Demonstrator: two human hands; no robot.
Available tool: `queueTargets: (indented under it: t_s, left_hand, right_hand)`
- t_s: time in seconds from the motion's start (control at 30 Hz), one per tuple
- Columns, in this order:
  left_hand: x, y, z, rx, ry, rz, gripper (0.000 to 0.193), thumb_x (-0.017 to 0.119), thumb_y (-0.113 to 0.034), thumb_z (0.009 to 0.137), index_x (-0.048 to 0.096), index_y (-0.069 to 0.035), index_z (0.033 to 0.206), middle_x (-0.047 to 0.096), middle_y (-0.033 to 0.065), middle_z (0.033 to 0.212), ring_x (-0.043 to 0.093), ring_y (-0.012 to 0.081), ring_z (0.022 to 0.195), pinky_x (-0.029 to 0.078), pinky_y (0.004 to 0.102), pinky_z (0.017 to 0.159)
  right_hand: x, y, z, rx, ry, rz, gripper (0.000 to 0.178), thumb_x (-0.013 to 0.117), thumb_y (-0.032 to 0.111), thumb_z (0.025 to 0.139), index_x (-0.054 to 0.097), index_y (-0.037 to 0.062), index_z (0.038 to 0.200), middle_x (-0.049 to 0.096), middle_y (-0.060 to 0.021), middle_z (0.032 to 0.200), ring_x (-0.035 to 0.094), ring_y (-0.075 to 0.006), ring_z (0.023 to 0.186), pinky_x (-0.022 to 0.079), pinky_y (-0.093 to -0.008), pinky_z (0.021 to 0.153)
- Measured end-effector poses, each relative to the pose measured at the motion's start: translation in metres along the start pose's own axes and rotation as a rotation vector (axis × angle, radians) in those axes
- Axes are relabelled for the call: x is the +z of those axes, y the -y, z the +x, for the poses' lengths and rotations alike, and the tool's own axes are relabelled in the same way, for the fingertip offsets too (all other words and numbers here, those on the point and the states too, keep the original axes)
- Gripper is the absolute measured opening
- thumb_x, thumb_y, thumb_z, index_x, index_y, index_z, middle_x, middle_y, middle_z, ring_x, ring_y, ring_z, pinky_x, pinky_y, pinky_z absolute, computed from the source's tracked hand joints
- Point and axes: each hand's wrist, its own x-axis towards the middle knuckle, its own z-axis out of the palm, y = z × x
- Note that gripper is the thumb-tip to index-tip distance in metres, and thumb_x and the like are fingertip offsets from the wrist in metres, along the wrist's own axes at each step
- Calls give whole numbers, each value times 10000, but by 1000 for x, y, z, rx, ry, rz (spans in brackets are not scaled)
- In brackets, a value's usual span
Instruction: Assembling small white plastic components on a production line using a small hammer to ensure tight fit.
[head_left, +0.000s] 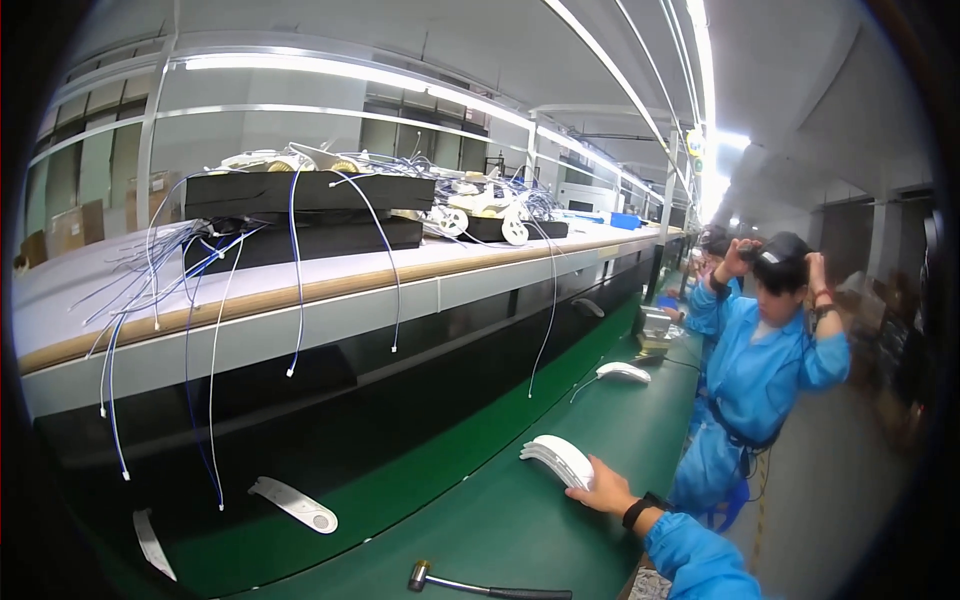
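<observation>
My right hand (pixel 607 488), in a blue sleeve with a black band at the wrist, reaches in from the lower right. Its fingers close on the near end of a small stack of curved white plastic parts (pixel 558 458) over the green work surface (pixel 500 520). My left hand is out of the picture. Below the stack, near the front edge, lies a hammer (pixel 470 586) with a metal head and a dark handle. A single curved white part (pixel 296 505) with a round end rests to the left, and another (pixel 152 545) stands out farther left.
Farther along are another white part (pixel 625 372) with a wire and a metallic object (pixel 655 325). Cables (pixel 293 270) hang from a raised shelf (pixel 300 305) with black foam trays (pixel 310 195). A co-worker (pixel 765 340) in blue stands at right, hands raised to the head.
</observation>
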Motion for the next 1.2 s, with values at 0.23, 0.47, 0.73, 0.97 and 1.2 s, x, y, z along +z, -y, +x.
queueTargets:
  t_s: [0.23,0.47,0.73,0.97,1.2]
  left_hand:
    - [-1,-4,0,-17,-4,44,138,682,-95,882,697,12,968,584,-37,683,473,39,628,409,224,554]
    - [1,1,-3,-61,-10,-16,149,682,-88,886,696,11,997,597,-32,700,496,43,644,425,217,574]
    - [-1,3,1,-67,15,-1,150,682,-80,887,693,14,1003,606,-28,719,500,41,654,426,210,582]
    - [-4,9,-1,-85,13,-13,158,685,-84,883,690,16,1006,625,-19,727,515,43,659,439,213,589]
    - [0,-10,-2,12,-16,92,152,675,-108,898,683,15,988,656,14,758,553,56,688,464,225,619]
  right_hand:
    - [3,-15,9,5,-1,41,871,732,505,742,429,4,1387,579,-236,1253,560,-365,1164,451,-428,970]
    - [6,-40,18,-14,-10,204,630,689,459,802,577,52,1269,644,-210,1151,621,-350,1058,478,-419,919]
    - [-3,-34,12,-8,-29,192,599,671,488,817,597,74,1243,685,-198,1057,660,-351,964,505,-425,852]
    - [-3,-34,16,66,27,58,724,697,571,766,570,39,1240,679,-199,1075,655,-356,985,503,-437,876]
    - [10,-25,26,-239,-415,-143,652,799,390,694,572,6,1170,575,-203,1200,538,-387,1103,442,-455,945]
